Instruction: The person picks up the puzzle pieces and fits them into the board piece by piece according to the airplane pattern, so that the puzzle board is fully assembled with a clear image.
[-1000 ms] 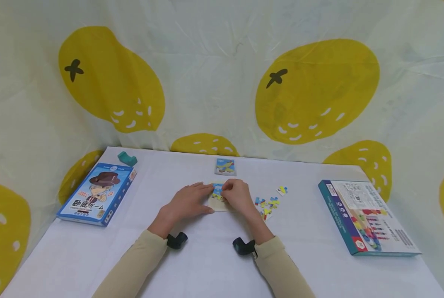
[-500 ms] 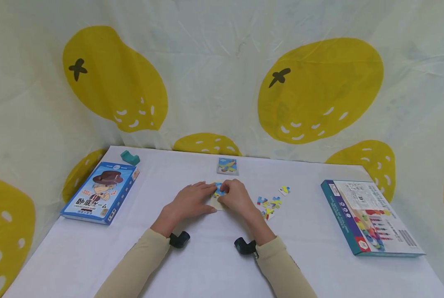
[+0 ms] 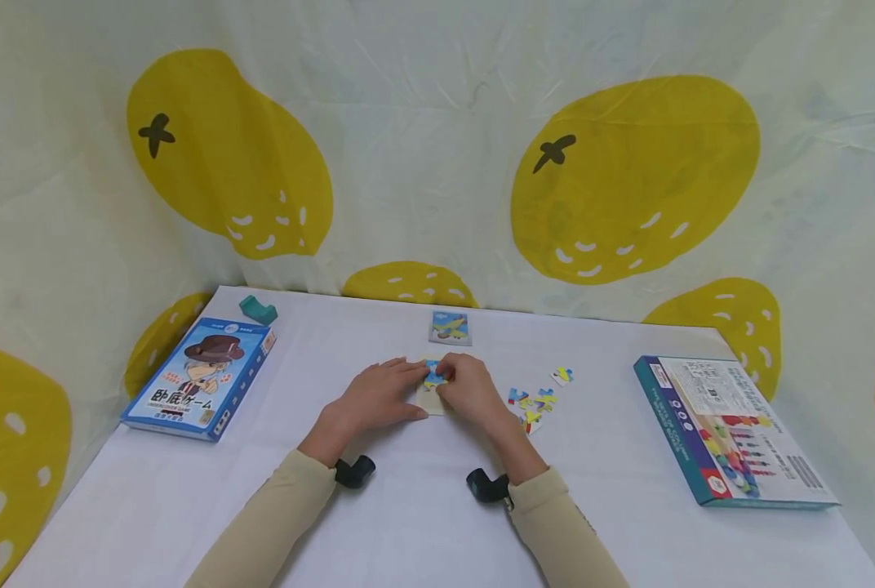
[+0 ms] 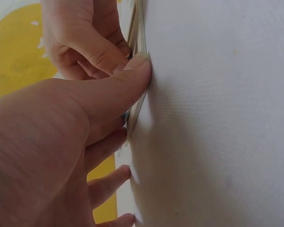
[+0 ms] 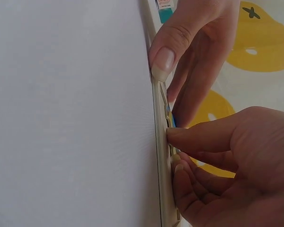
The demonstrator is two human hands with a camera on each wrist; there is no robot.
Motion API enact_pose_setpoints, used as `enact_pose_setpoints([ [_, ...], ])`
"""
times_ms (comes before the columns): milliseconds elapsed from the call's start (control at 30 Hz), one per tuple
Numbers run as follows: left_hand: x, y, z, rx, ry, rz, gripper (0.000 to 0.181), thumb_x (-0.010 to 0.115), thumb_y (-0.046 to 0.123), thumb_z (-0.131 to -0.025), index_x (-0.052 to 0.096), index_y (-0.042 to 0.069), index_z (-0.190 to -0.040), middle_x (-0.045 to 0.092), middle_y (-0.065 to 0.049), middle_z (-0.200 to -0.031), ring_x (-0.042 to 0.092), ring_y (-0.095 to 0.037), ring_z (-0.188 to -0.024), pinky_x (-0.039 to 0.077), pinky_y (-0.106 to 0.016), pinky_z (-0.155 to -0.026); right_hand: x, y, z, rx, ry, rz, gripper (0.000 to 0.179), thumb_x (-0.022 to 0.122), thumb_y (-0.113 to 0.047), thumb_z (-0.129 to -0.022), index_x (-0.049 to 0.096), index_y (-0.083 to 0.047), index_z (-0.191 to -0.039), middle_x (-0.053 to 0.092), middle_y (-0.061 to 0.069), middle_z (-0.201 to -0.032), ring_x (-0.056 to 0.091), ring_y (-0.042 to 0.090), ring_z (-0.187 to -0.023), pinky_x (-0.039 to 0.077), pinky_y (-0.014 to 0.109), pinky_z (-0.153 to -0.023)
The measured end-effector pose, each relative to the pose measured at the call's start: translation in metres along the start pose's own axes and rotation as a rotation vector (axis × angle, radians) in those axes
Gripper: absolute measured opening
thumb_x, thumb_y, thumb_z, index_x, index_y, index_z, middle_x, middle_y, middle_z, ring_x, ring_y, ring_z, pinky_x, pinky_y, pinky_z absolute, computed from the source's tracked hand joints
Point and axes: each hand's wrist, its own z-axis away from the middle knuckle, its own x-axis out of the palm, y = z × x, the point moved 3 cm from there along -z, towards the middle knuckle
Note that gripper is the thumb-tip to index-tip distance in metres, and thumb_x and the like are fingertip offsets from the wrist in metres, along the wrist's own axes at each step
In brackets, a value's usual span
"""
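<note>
In the head view a small cream puzzle tray point(image 3: 430, 402) lies on the white table between the two hands, with blue and yellow jigsaw pieces point(image 3: 433, 377) in its far part. My left hand point(image 3: 379, 398) rests along the tray's left side, fingers fairly straight; its thumb point(image 4: 132, 71) touches the edge in the left wrist view. At the right side, my right hand point(image 3: 473, 394) has thumb and curled fingers brought together on a jigsaw piece, mostly hidden by the fingers. The right wrist view shows its thumb point(image 5: 194, 137) low over the tray's surface.
Several loose jigsaw pieces point(image 3: 533, 402) lie right of the right hand, one piece point(image 3: 562, 376) apart. Behind the tray is a small picture card point(image 3: 450, 328). A blue game box point(image 3: 191, 380) and teal object point(image 3: 258, 309) are left; a flat box point(image 3: 739, 433) is right.
The right hand's fingers have shifted slightly over the tray's right side. The left hand stays at the tray's left edge. The whole head view has drifted a little.
</note>
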Motion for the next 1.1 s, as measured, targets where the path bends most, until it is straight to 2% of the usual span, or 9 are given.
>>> enact_pose_setpoints([
  [433,0.0016,-0.0005,-0.0017,0.0,-0.009,-0.022,0.072,0.073,0.05,-0.086,0.05,0.021,-0.147,0.047,0.005,-0.154,0.039,-0.026,-0.147,0.035,-0.056,-0.116,-0.0004,-0.0025,0.0023,-0.011,0.001,-0.008,0.015,0.076,-0.002,-0.081,0.076,-0.002,-0.096,0.071,0.007,-0.086,0.058,0.016,-0.077,0.051,0.03,-0.071],
  [800,0.0009,-0.0005,-0.0008,0.015,-0.015,-0.026,0.07,0.073,0.049,-0.087,0.049,0.022,-0.148,0.045,0.004,-0.156,0.038,-0.028,-0.147,0.034,-0.057,-0.116,-0.001,-0.0027,0.0038,0.019,0.05,-0.01,0.01,0.078,-0.007,-0.082,0.075,-0.005,-0.091,0.067,0.006,-0.087,0.057,0.018,-0.081,0.051,0.031,-0.074],
  [1100,0.0005,0.0002,-0.0007,0.023,-0.013,-0.007,0.07,0.073,0.047,-0.087,0.049,0.02,-0.147,0.045,0.002,-0.156,0.038,-0.031,-0.147,0.034,-0.06,-0.115,-0.001,-0.0016,0.0033,0.023,0.069,-0.022,0.011,0.08,-0.006,-0.081,0.074,-0.004,-0.09,0.068,0.005,-0.082,0.058,0.017,-0.077,0.051,0.031,-0.072],
])
